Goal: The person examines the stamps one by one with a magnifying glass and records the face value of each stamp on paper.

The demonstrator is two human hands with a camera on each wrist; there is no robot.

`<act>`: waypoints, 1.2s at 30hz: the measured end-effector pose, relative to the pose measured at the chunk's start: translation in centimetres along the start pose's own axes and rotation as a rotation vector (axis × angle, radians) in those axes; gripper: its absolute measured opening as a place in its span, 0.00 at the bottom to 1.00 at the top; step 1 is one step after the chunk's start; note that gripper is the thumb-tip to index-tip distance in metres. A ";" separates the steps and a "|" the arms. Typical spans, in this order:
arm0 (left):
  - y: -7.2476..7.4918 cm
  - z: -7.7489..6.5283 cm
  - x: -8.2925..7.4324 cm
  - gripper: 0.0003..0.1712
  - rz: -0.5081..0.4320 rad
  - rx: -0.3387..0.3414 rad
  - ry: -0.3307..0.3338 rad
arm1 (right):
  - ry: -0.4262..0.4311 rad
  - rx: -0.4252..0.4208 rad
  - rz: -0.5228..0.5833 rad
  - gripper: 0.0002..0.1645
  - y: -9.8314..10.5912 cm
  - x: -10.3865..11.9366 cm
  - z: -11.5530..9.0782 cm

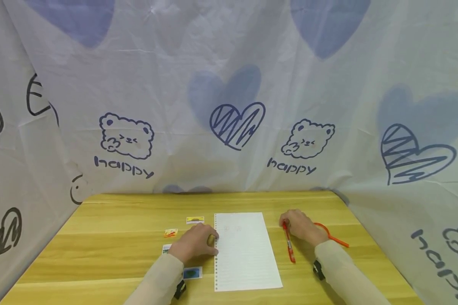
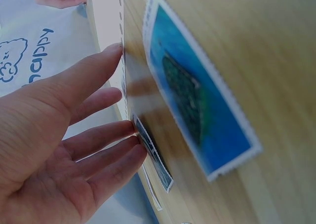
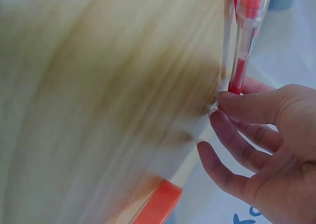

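A sheet of white paper (image 1: 244, 254), lined and with punched holes down its left edge, lies on the table. My left hand (image 1: 196, 242) is at that edge, thumb and fingers spread apart and holding nothing. Around it lie stamp-like pictures: a yellow one (image 1: 195, 220), a red-and-white one (image 1: 171, 233), and a blue one (image 2: 197, 95) with a dark green shape. Another (image 1: 166, 249) is partly hidden behind the hand. To the right of the paper, my right hand (image 1: 298, 224) pinches the far end of a red pen (image 1: 289, 245) with a clear barrel.
An orange-red curved strip (image 1: 339, 242) lies to the right of my right hand, partly hidden by the wrist. The wood-grain table (image 1: 110, 245) ends at the back against a hanging white cloth (image 1: 183, 140) printed with hearts and bears. More cloth hangs at both sides.
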State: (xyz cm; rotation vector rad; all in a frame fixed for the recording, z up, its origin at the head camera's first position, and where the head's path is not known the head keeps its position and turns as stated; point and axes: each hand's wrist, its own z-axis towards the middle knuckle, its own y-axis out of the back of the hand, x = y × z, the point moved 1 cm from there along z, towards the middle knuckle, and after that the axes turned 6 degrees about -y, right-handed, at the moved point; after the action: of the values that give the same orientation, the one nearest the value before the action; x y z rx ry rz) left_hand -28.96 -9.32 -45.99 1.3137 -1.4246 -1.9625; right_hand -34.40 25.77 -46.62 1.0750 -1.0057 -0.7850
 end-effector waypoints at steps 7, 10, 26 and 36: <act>-0.1 0.1 0.1 0.24 0.005 0.001 0.000 | 0.057 -0.020 -0.038 0.20 0.0 0.0 0.0; -0.1 0.1 0.1 0.24 0.003 0.001 -0.004 | 0.077 -0.027 -0.052 0.20 0.0 -0.1 0.0; 0.0 0.0 0.0 0.24 -0.002 -0.009 -0.016 | 0.060 0.014 -0.076 0.16 -0.1 0.1 0.0; 0.1 -0.1 0.0 0.24 0.005 -0.008 -0.013 | 0.094 0.022 -0.093 0.17 0.2 0.8 -0.2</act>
State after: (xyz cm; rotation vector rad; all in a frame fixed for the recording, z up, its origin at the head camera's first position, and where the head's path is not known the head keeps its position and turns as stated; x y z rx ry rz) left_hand -28.89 -9.39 -45.94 1.2948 -1.4235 -1.9754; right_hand -33.94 25.16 -46.28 1.1737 -0.8919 -0.7925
